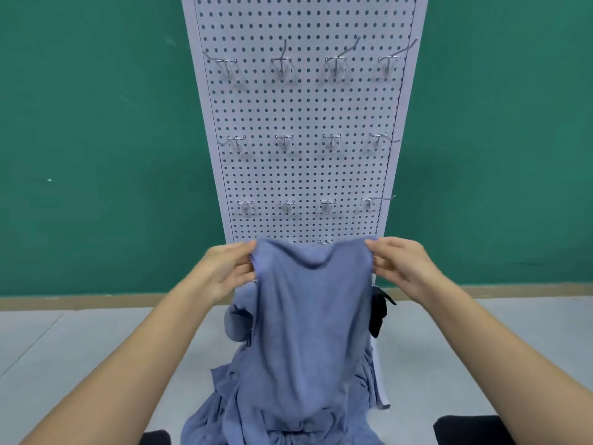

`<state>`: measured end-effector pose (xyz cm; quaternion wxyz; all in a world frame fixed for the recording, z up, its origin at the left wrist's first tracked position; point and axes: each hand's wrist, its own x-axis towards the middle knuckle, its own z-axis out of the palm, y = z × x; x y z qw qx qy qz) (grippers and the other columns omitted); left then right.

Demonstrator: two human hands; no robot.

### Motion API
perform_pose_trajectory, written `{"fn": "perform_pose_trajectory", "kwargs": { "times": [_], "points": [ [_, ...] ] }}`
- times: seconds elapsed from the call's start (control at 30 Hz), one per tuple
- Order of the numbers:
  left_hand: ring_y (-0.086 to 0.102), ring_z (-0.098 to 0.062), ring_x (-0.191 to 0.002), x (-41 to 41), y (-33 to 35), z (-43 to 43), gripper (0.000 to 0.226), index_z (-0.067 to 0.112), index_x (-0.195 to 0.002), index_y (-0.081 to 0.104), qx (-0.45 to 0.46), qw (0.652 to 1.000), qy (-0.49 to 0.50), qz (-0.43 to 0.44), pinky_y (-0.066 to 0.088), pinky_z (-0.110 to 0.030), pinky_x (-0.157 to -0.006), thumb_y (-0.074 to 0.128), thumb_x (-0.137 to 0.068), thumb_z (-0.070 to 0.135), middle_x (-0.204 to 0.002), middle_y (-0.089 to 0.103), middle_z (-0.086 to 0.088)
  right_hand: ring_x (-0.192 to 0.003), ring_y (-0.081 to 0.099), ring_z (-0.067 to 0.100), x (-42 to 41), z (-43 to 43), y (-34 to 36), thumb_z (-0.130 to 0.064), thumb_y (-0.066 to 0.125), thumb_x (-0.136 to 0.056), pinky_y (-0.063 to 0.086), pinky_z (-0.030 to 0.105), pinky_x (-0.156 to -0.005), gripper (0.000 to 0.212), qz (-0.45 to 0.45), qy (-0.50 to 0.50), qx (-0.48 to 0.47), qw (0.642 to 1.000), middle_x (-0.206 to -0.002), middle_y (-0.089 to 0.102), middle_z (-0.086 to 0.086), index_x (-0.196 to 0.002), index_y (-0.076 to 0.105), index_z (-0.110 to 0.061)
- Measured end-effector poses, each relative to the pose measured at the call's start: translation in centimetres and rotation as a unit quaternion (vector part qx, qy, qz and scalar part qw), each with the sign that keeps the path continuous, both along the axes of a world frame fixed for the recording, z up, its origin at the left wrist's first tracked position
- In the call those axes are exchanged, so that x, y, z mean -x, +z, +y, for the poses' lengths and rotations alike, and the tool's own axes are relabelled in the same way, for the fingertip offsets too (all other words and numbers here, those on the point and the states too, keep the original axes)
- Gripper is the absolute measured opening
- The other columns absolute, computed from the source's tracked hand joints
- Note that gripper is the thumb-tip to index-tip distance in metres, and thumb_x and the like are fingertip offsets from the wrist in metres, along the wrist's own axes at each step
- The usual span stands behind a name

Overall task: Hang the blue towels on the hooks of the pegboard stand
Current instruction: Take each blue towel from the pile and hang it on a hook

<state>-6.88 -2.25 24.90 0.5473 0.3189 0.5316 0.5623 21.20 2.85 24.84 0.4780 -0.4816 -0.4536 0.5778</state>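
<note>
I hold a blue towel (308,316) spread between both hands in front of the lower part of the white pegboard stand (301,175). My left hand (229,268) pinches its upper left corner and my right hand (398,264) pinches its upper right corner. The towel hangs down onto a heap of more blue towels (221,409) at the foot of the stand. Rows of bare metal hooks (284,141) stick out of the board above the towel. The board's lowest hooks are mostly hidden behind the cloth.
A green wall (96,155) stands behind the stand, above a grey floor (80,348). A black object (378,313) shows at the towel's right edge. Dark shapes (465,428) lie at the bottom corners of the view.
</note>
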Motion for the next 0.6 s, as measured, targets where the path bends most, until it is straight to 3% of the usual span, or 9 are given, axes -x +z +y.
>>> {"fn": "perform_pose_trajectory", "kwargs": {
  "times": [0.23,0.3,0.37,0.43,0.53,0.6],
  "points": [
    [0.062,-0.014,-0.074,-7.2,-0.6,-0.4,0.028,-0.004,-0.096,0.066,-0.066,0.982,-0.027,0.176,0.058,-0.025,-0.071,0.057,-0.096,0.023,-0.082,0.062,-0.007,-0.059,0.059,0.013,5.8,-3.7,0.4,-0.01,0.069,-0.087,0.054,0.02,-0.058,0.01,-0.095,0.047,-0.102,0.989,-0.074,0.062,0.007,-0.087,0.059,-0.007],
    [0.067,-0.011,-0.072,-7.7,-0.5,-0.8,0.03,-0.005,-0.096,0.066,-0.076,0.981,-0.039,0.176,0.058,-0.022,-0.069,0.054,-0.097,0.023,-0.079,0.066,-0.006,-0.061,0.06,0.012,6.0,-4.0,0.3,-0.009,0.068,-0.087,0.055,0.02,-0.062,0.008,-0.089,0.051,-0.115,0.988,-0.077,0.062,0.008,-0.09,0.061,-0.005],
    [0.072,-0.015,-0.081,-7.9,-0.3,-1.2,0.031,0.0,-0.098,0.07,-0.086,0.983,-0.058,0.151,0.058,-0.023,-0.072,0.052,-0.098,0.025,-0.088,0.075,-0.008,-0.064,0.063,0.008,6.1,-4.2,0.3,-0.007,0.065,-0.089,0.055,0.017,-0.065,0.006,-0.09,0.073,-0.126,0.985,-0.081,0.065,0.009,-0.095,0.065,-0.004],
    [0.072,-0.014,-0.085,-7.8,0.1,-1.5,0.029,0.007,-0.099,0.072,-0.097,0.983,-0.071,0.138,0.057,-0.023,-0.075,0.057,-0.094,0.031,-0.091,0.075,-0.006,-0.071,0.067,0.006,6.0,-4.4,0.4,-0.003,0.057,-0.093,0.056,0.017,-0.072,0.015,-0.096,0.112,-0.137,0.98,-0.088,0.07,0.008,-0.103,0.068,-0.004],
    [0.066,-0.008,-0.069,-7.4,0.2,-1.7,0.017,0.009,-0.094,0.072,-0.095,0.986,-0.063,0.123,0.052,-0.016,-0.063,0.063,-0.091,0.023,-0.078,0.072,0.0,-0.081,0.067,0.01,5.4,-4.5,0.8,0.004,0.051,-0.094,0.057,0.021,-0.081,0.024,-0.066,0.164,-0.129,0.976,-0.095,0.072,0.007,-0.109,0.068,-0.003],
    [0.057,-0.007,-0.061,-7.0,0.3,-1.6,0.012,0.01,-0.089,0.07,-0.077,0.99,-0.053,0.108,0.05,-0.015,-0.06,0.06,-0.093,0.015,-0.07,0.062,0.001,-0.079,0.064,0.009,4.7,-4.0,1.2,0.003,0.055,-0.092,0.054,0.017,-0.076,0.021,-0.077,0.124,-0.154,0.977,-0.091,0.07,0.004,-0.105,0.068,-0.006]
  ]
}}
